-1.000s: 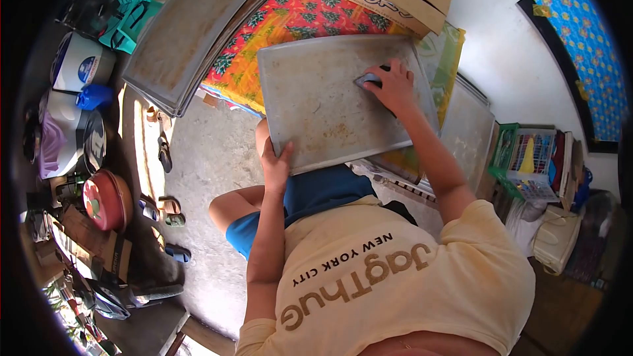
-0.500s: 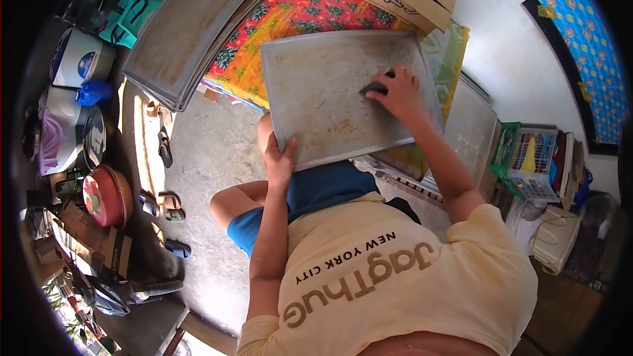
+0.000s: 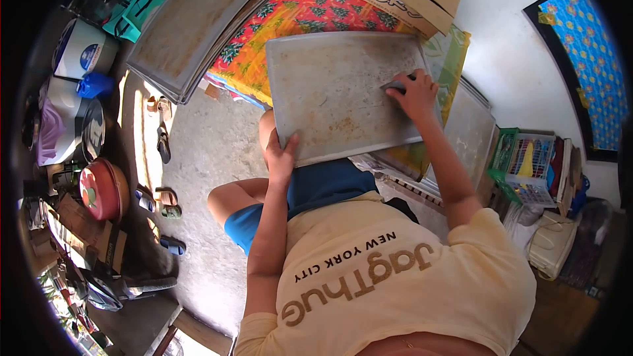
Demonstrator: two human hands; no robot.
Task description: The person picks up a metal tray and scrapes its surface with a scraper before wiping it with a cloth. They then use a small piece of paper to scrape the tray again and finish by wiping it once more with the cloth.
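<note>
A grey metal tray point(image 3: 336, 92) with brown stains lies tilted across my lap and against the edge of the patterned table cover. My left hand point(image 3: 282, 153) grips its lower left corner, thumb on top and the other fingers mostly out of sight beneath. On the tray's right part, my right hand point(image 3: 417, 95) is closed around a small dark pad point(image 3: 394, 86) and holds it to the surface. A stack of similar stained trays point(image 3: 204, 20) stands to the upper left.
An open cardboard box point(image 3: 402, 3) sits on the red and yellow table cover point(image 3: 316, 0). More trays point(image 3: 467, 125) lean at the right, near plastic baskets point(image 3: 527, 158). Sandals point(image 3: 165, 145) and a red basin point(image 3: 102, 188) are at the left.
My right hand has moved a little to the right across the tray with the dark pad. My left hand keeps its grip on the corner.
</note>
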